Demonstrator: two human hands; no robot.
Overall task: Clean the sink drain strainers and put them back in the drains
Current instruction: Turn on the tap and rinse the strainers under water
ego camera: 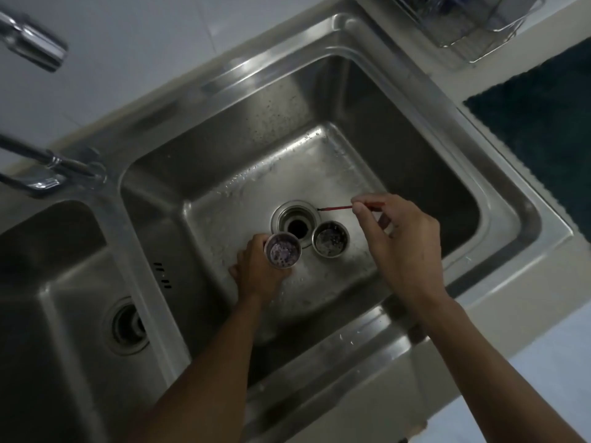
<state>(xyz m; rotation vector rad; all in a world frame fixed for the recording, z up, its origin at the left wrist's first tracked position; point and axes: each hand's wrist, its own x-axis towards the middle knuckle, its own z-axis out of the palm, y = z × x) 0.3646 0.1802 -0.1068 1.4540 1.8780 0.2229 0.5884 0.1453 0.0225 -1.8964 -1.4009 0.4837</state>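
Stainless double sink [447, 100]; cleaning step in hand. Left hand [259, 270]: grip curled round one strainer [283, 252], low in the right basin. Right hand [406, 247]: grip pinching a thin red stick [335, 207]. Second strainer [330, 239] rests beside the open drain [297, 227]. Next, likely: the stick's tip goes into the held strainer's holes. Tap [48, 167] and wire rack [463, 24] obstruct nothing.

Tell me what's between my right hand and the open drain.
In the head view, a thin red stick spans that gap: the right hand pinches it, and its dark tip reaches the rim of the drain.
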